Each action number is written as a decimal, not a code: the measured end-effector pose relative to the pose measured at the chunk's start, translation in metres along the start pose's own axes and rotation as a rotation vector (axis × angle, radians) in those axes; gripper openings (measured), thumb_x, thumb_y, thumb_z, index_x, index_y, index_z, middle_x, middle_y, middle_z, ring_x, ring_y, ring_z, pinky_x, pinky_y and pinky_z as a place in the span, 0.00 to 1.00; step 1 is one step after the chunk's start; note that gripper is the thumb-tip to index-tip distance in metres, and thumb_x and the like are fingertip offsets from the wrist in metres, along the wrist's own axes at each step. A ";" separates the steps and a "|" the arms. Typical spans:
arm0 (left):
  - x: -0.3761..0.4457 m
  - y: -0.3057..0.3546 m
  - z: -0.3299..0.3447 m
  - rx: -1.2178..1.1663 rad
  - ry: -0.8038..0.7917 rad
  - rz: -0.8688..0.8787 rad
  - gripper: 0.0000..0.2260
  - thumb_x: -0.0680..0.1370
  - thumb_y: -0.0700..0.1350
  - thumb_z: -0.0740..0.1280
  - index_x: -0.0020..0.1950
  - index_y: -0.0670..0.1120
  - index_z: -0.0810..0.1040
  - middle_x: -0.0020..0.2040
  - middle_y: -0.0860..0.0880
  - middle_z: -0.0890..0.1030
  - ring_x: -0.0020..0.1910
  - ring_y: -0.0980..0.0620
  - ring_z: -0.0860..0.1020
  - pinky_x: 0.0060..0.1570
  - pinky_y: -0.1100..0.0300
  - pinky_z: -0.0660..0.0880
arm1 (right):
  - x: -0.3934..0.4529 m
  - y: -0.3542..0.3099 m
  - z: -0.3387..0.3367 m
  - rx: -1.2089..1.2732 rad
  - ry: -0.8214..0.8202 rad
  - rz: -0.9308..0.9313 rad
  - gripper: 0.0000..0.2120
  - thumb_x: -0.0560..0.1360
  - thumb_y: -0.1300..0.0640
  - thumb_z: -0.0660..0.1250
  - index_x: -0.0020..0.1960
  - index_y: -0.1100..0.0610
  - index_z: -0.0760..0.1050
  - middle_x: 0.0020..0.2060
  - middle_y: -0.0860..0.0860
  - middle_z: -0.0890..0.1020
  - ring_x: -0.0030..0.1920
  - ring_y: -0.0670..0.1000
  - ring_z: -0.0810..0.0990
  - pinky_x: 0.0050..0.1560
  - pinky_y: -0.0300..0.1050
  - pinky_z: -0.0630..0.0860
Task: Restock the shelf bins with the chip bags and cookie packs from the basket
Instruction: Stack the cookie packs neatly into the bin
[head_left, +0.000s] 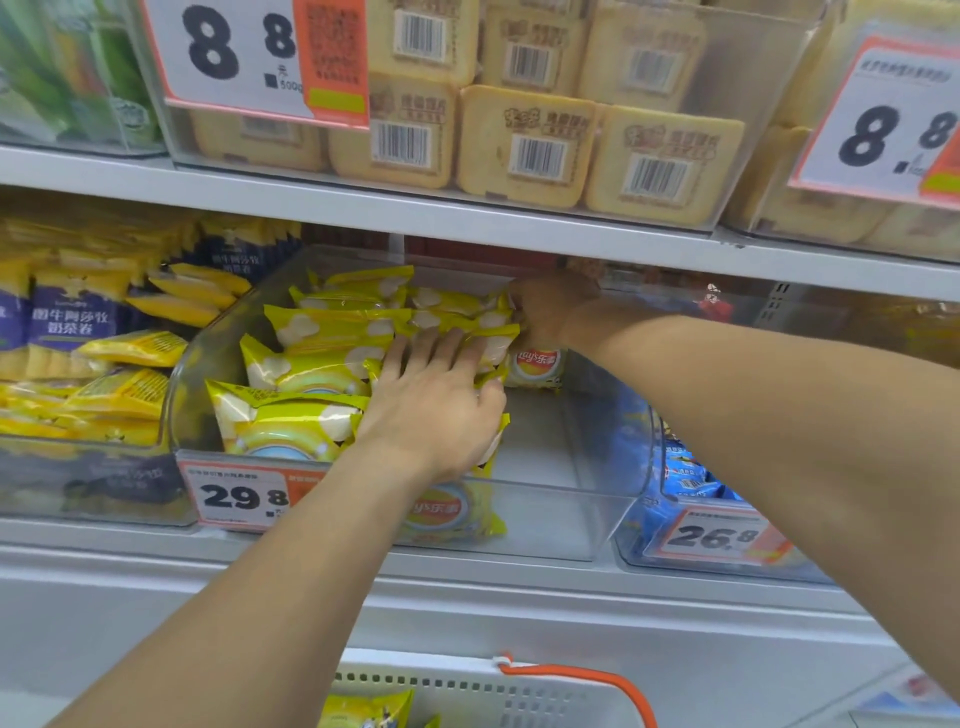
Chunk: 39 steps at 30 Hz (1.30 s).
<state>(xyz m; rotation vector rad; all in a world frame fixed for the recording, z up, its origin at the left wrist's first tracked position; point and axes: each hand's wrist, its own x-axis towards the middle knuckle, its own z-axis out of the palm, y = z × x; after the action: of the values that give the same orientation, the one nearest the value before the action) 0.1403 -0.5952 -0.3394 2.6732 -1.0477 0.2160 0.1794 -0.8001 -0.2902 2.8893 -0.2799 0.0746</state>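
A clear plastic shelf bin (582, 499) on the middle shelf holds several yellow-green chip bags (311, 332), stacked mostly on its left side. My left hand (436, 405) lies flat on the bags in the middle of the bin, fingers straight and spread. My right hand (545, 312) reaches to the back of the bin and touches the rear bags; its fingers are hidden behind the hand. One bag (452, 514) stands against the bin's front wall. A white basket (467, 686) with an orange handle sits below, with a yellow chip bag (363, 709) inside.
A bin of yellow and purple packs (78, 332) stands to the left, and one with blue bags (685, 478) to the right. Cookie packs with barcodes (524, 145) fill the upper shelf. Price tags hang on the bin fronts. The right part of the chip bin's floor is bare.
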 end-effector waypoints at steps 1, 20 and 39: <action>0.000 0.000 0.000 -0.004 0.000 0.001 0.27 0.81 0.58 0.44 0.81 0.52 0.54 0.81 0.51 0.53 0.79 0.50 0.48 0.77 0.48 0.42 | 0.000 0.000 0.000 0.012 0.008 0.017 0.20 0.68 0.38 0.74 0.51 0.51 0.76 0.51 0.52 0.82 0.51 0.57 0.81 0.43 0.43 0.71; -0.085 0.021 -0.021 -0.382 0.774 0.265 0.06 0.73 0.33 0.63 0.44 0.40 0.78 0.43 0.45 0.78 0.45 0.42 0.75 0.47 0.47 0.72 | -0.185 -0.025 -0.014 0.702 0.567 -0.074 0.03 0.75 0.59 0.69 0.45 0.57 0.81 0.40 0.50 0.81 0.38 0.45 0.77 0.44 0.35 0.74; -0.297 -0.040 0.181 -0.131 -0.512 -0.175 0.29 0.82 0.50 0.59 0.81 0.55 0.51 0.81 0.49 0.41 0.79 0.46 0.37 0.77 0.47 0.47 | -0.324 -0.173 0.257 0.724 -0.362 0.087 0.26 0.74 0.51 0.70 0.70 0.49 0.68 0.69 0.54 0.63 0.71 0.58 0.65 0.69 0.51 0.68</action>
<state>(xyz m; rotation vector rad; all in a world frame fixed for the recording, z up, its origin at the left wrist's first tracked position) -0.0413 -0.4287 -0.5885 2.7380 -0.9013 -0.5785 -0.0974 -0.6372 -0.6031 3.5962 -0.5372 -0.4239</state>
